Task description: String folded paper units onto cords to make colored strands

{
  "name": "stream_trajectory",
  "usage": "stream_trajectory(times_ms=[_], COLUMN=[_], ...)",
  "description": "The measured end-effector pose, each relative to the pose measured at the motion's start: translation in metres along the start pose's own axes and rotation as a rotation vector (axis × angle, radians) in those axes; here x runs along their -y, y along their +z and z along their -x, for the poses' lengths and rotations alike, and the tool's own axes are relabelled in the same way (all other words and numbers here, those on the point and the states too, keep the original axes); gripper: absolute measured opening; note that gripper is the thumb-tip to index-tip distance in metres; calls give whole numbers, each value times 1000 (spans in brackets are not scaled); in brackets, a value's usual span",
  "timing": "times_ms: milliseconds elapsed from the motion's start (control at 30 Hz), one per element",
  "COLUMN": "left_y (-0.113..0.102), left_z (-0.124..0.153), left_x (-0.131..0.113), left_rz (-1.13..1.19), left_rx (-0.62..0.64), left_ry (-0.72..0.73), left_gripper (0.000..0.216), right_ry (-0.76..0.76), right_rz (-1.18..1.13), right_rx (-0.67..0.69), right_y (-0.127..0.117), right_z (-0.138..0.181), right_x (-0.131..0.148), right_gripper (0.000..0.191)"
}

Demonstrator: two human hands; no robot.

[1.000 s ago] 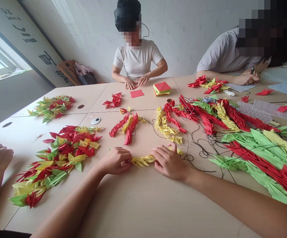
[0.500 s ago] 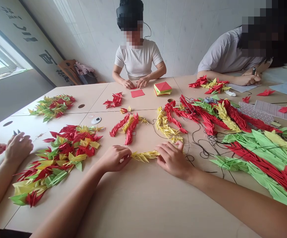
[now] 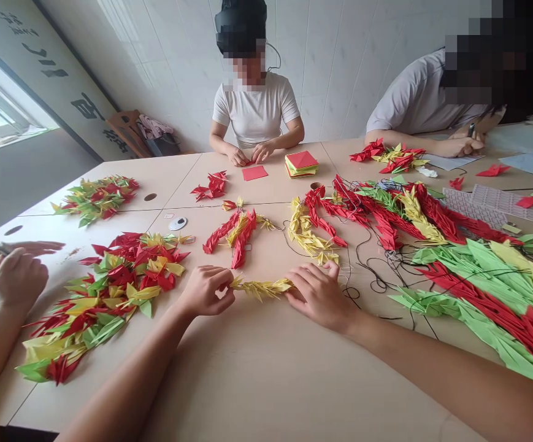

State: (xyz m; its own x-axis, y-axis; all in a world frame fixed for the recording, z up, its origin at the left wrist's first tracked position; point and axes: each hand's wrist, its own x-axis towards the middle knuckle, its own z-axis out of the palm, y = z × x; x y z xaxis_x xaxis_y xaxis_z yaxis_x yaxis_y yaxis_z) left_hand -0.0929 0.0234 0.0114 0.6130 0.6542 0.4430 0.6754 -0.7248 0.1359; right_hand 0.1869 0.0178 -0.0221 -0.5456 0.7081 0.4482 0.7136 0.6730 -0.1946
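Note:
A short string of yellow folded paper cranes [image 3: 261, 288] stretches level between my two hands, just above the table. My left hand [image 3: 208, 290] pinches its left end between thumb and fingers. At the other end, my right hand [image 3: 316, 293] has its fingers closed over the string, hiding that tip. Beyond my hands lie short red and yellow crane strings [image 3: 243, 236]. A curved yellow crane string [image 3: 305, 230] rests just past my right hand, with thin black cord [image 3: 376, 282] looped beside it.
Loose red, yellow and green cranes [image 3: 119, 288] are heaped at left, near a co-worker's hands [image 3: 20, 276]. Long green and red strings [image 3: 491, 294] cover the right. Opposite, a person in white [image 3: 257, 110] folds red paper beside a paper stack [image 3: 302, 164]; another person [image 3: 408, 98] writes.
My left hand has shifted slightly left, drawing the yellow string with it, so more of it shows between my hands. The co-worker's hands at left have changed position.

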Motion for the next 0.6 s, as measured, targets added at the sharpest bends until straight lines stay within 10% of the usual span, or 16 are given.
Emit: stream_trajectory(times_ms=[600], left_y=[0], left_z=[2], left_x=[-1], left_rz=[-34], left_rx=[-177], left_ry=[-92], left_gripper=[10], right_ry=[-1], right_rz=[-8], right_rx=[30], right_y=[1], right_z=[0], right_x=[0], right_gripper=[14])
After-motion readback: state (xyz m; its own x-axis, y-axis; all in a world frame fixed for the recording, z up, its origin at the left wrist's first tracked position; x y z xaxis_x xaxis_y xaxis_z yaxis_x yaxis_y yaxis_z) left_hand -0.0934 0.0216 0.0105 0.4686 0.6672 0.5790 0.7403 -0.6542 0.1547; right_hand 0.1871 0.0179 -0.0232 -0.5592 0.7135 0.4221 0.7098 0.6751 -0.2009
